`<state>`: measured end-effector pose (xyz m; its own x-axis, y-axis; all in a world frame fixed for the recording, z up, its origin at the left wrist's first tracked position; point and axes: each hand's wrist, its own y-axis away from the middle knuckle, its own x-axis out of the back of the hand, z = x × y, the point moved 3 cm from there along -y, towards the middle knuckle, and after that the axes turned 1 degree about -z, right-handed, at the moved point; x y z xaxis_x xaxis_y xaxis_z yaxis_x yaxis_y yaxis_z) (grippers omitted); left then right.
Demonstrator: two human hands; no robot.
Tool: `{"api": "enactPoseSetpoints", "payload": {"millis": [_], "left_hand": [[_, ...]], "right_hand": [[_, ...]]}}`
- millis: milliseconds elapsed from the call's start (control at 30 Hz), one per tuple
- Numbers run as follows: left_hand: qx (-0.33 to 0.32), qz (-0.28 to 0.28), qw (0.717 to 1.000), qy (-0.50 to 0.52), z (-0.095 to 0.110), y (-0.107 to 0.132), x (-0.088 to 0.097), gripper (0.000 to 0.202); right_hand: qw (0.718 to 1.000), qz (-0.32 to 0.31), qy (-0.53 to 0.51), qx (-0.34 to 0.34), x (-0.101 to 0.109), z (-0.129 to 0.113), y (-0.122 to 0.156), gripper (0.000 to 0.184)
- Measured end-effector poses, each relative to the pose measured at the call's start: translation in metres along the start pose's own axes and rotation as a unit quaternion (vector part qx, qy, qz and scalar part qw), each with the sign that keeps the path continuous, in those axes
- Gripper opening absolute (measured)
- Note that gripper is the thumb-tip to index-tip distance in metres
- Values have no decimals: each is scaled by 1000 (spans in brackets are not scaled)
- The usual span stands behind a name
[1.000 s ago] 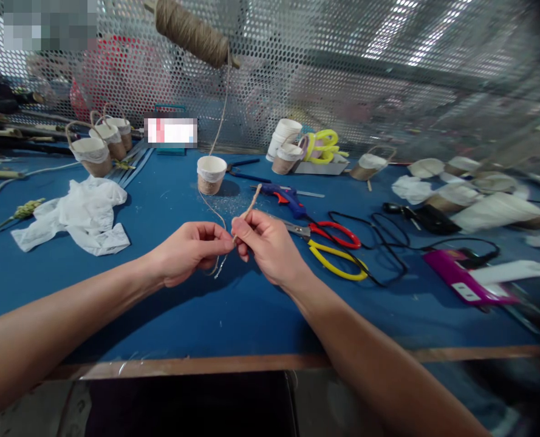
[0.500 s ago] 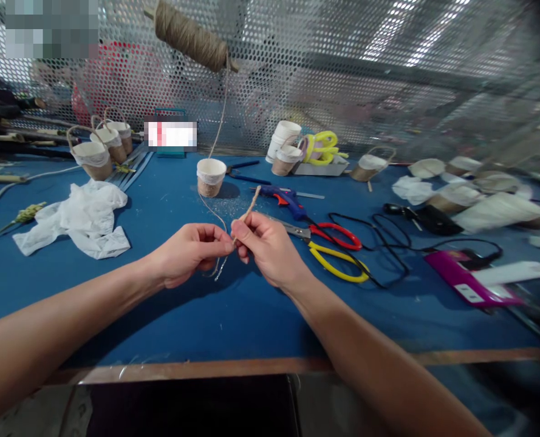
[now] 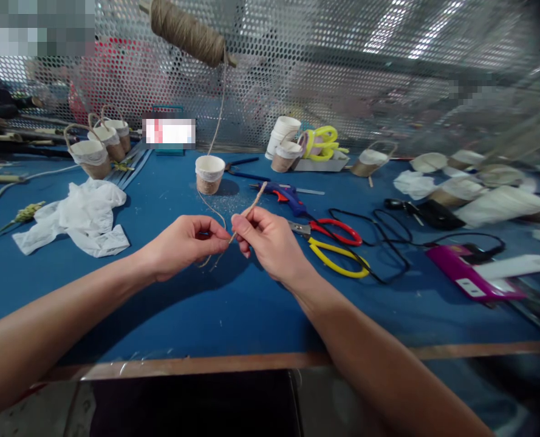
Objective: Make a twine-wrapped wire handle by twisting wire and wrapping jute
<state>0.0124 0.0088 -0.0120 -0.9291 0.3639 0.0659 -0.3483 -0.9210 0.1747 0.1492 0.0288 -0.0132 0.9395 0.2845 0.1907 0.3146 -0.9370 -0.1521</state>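
Observation:
My right hand (image 3: 265, 240) pinches a thin tan stick wrapped in twine (image 3: 257, 197), which slants up and to the right. Just beside it, my left hand (image 3: 194, 244) is closed, thumb against fingertips, on the twine (image 3: 215, 213) at the lower end of the stick. That twine runs past a small cup (image 3: 210, 175) with a brown lower part and white lace rim, and up to a large spool (image 3: 185, 31) at the back. Loose twine hangs under my left fingers. The exact grip between the fingertips is partly hidden.
Right of my hands lie a blue glue gun (image 3: 284, 195) and scissors (image 3: 338, 249) with red and yellow handles, among black cables. White cloth (image 3: 81, 215) lies left, before handled cups (image 3: 90, 159). A purple box (image 3: 468, 273) sits at right.
My left hand has drawn slightly left, away from the right. The stick now leans a little further right and shows more of its length between the hands.

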Motion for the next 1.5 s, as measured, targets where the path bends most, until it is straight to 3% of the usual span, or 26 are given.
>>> {"api": "enactPoseSetpoints", "payload": {"millis": [367,600,767,1067,1500], "left_hand": [[-11,32,997,-70,-2,-1,0,17],[24,-32,996,76,-2,-1,-4,20],[36,-53,994,91,0,1,-3,13],[-18,-21,998,-64,0,0,4,14],[-4,19,1000,-23,2,-1,0,11]], "right_hand": [[996,27,81,31,-3,-2,0,31],[991,-124,-53,7,-2,-5,-1,22],[994,-107,-32,2,3,-2,-2,22],[995,-95,6,-16,3,2,-3,26],[995,-34,91,-10,2,-4,-1,32]]}}
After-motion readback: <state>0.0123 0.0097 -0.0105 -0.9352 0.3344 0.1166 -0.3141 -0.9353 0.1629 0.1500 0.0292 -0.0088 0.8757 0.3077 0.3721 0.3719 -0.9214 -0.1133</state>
